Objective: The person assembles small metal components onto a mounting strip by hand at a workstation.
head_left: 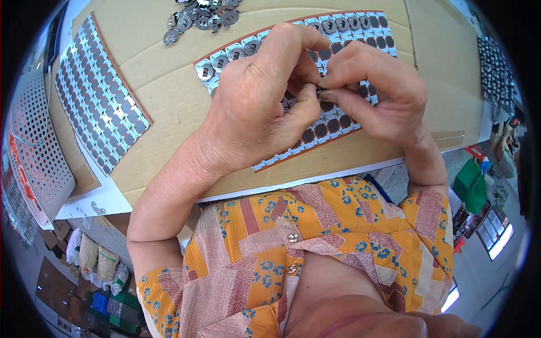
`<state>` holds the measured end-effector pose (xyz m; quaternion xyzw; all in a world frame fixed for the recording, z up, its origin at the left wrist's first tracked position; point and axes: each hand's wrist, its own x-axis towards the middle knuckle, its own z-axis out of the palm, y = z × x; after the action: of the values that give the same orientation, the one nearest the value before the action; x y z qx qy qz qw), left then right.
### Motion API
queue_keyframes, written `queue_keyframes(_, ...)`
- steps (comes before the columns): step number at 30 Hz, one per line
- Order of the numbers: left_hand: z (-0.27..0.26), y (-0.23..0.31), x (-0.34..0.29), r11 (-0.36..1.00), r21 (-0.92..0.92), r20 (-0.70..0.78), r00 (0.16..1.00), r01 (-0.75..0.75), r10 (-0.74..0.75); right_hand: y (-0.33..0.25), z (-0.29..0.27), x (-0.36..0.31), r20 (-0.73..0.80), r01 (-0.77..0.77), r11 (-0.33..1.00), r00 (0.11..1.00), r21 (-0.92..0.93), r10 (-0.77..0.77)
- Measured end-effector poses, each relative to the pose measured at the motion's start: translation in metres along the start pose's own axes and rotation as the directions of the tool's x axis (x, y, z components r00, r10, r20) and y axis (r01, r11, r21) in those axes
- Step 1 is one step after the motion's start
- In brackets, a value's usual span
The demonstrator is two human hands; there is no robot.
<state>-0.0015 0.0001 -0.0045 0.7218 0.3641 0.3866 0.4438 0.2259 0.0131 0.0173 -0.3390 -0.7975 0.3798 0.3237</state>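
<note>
Over a circuit board panel (324, 130), my left hand (262, 96) and my right hand (380, 87) meet with thumbs and fingertips pinched together. Something tiny and dark sits between the fingertips, mostly hidden, so its kind cannot be made out. The panel lies under both hands and carries rows of round dark pads. Along its far edge runs a row of metal coin-cell holders (236, 53); my left hand covers part of the panel. Beyond the hands, a loose pile of similar metal holders (205, 14) rests on the cardboard (163, 96).
A second circuit board panel (101, 93) lies at the left. Beside it, a white perforated basket (42, 141) stands at the table's left edge. Many small shiny dark parts (496, 73) are gathered at the far right. A green crate (470, 183) and filled sacks (96, 259) are below table level.
</note>
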Motion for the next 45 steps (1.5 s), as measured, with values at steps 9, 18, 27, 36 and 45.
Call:
queue_keyframes(9,0.003,0.008,0.000,0.975,-0.186,-0.024,0.992,0.120,-0.127,-0.010,0.003,-0.003,-0.009,0.255,0.948,0.965,-0.189,-0.262)
queue_keyframes(18,-0.004,0.005,0.007,0.732,-0.591,0.099,0.931,0.339,-0.351,-0.012,0.001,-0.005,-0.037,-0.150,0.951,0.985,0.272,0.166)
queue_keyframes(27,-0.001,-0.005,0.004,0.747,-0.620,0.095,0.968,0.240,-0.232,0.005,-0.008,-0.002,0.138,-0.445,0.454,0.814,0.772,0.564)
queue_keyframes(36,-0.006,-0.002,0.007,0.982,-0.107,-0.007,0.988,-0.153,0.153,0.009,-0.008,0.005,0.506,-0.537,-0.066,0.737,0.841,0.448)
queue_keyframes(45,-0.004,0.004,0.013,0.719,0.350,-0.008,0.765,-0.601,0.644,0.009,-0.012,0.003,0.634,-0.603,-0.196,0.718,0.773,0.288)
